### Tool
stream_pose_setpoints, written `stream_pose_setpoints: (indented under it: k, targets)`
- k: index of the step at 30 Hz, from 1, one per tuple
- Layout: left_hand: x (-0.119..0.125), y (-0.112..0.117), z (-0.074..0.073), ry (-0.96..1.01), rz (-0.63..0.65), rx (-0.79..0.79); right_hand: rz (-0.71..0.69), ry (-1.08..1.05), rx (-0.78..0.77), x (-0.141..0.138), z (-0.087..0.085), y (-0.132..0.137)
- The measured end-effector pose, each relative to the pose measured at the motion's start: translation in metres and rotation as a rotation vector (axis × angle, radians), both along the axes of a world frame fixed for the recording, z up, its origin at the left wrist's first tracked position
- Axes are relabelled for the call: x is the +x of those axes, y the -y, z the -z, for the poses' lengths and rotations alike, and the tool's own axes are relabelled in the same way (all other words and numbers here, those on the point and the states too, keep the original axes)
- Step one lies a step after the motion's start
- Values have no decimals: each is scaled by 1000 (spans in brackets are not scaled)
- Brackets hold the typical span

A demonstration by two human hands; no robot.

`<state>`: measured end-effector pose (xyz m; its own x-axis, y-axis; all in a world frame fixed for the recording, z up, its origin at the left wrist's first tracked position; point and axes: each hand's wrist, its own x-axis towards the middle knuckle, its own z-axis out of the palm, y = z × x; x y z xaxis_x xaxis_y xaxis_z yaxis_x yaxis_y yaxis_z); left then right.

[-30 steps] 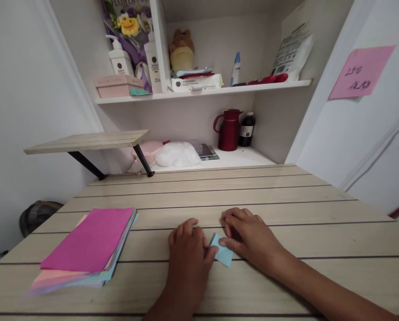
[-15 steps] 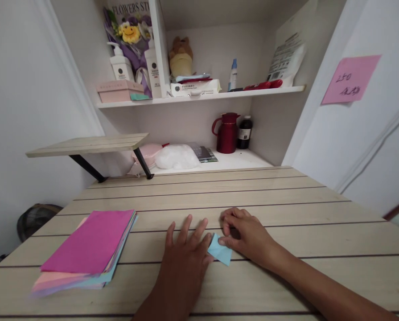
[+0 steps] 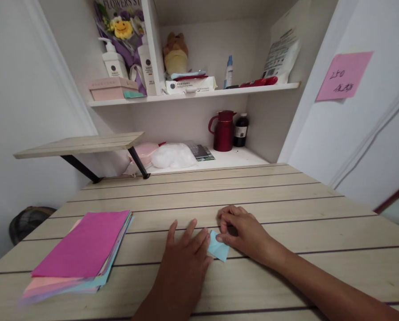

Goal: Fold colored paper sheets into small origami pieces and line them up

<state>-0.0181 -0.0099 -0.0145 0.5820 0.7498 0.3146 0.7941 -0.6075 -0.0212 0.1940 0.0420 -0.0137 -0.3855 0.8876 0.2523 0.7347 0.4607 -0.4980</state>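
Note:
A small folded piece of light blue paper (image 3: 220, 251) lies on the wood-plank table, between my two hands. My left hand (image 3: 185, 257) rests flat with its fingers spread, the index finger and thumb side touching the paper's left edge. On the other side, my right hand (image 3: 241, 229) has its fingers curled and its thumb on the paper's upper right part. That corner is partly hidden under the thumb and fingers.
To the left lies a stack of coloured paper (image 3: 85, 245), magenta on top. A raised wooden shelf (image 3: 79, 143) on black legs stands at the back left. A red jug (image 3: 224, 132) and a dark bottle (image 3: 241, 131) stand in the cabinet behind.
The left hand's fingers have drawn slightly closer together beside the blue paper. My right thumb stays on the paper. The whole view has shifted a little.

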Motion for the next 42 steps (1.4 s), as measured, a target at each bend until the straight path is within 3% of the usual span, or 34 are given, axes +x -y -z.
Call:
stream_pose_setpoints:
  k: [7,10,17,21,25,31,37,42]
  targets:
    - [4,-1,1,-8,-37,-68,-55,-124,-33,6,1,-1]
    - [5,-1,4,-12,-67,-110,-115,-167,33,7,-4,4]
    - [8,1,14,-16,-98,-102,-337,209,347,-4,-11,24]
    - [9,3,16,0,-106,-73,-306,415,475,-11,2,37]
    - [7,4,16,25,-85,-16,-237,487,546,-15,16,47]
    - [4,3,17,40,-68,0,-276,541,386,-8,6,50]
    - [2,2,6,57,-116,-137,-364,474,132,2,-16,48]
    - [-1,2,2,40,-92,-163,-371,453,25,4,-21,47]
